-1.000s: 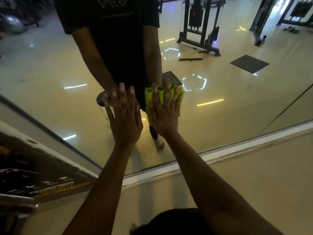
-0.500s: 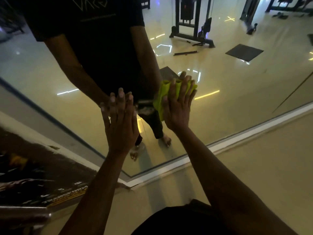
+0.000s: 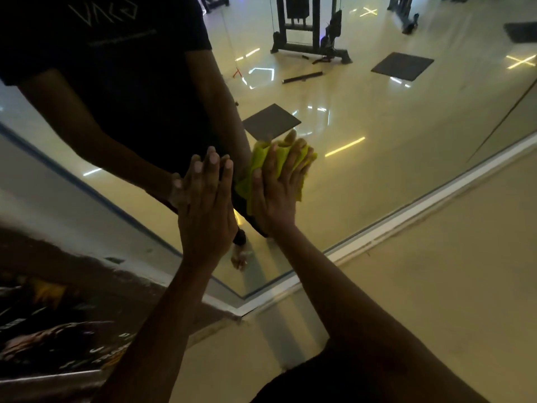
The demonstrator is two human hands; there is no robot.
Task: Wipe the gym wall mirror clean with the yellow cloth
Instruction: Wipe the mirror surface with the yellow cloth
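Observation:
The wall mirror (image 3: 392, 146) fills the upper part of the view and reflects a person in a black shirt and the gym floor. My right hand (image 3: 279, 193) presses the bunched yellow cloth (image 3: 255, 170) flat against the glass with straight, spread fingers; the cloth shows between and around the fingers. My left hand (image 3: 206, 205) lies flat on the mirror just left of it, fingers straight and together, holding nothing. Both forearms reach up from the bottom of the view.
The mirror's white lower frame (image 3: 377, 228) runs diagonally to a corner (image 3: 241, 311) near the middle. A dark poster (image 3: 58, 330) covers the wall at lower left. Beige wall (image 3: 436, 286) lies under the mirror at right. Reflected gym machines (image 3: 308, 27) and floor mats appear in the glass.
My right hand has slid the cloth a little up and to the right across the glass. My left hand stays flat beside it. The view has shifted down toward the mirror's corner.

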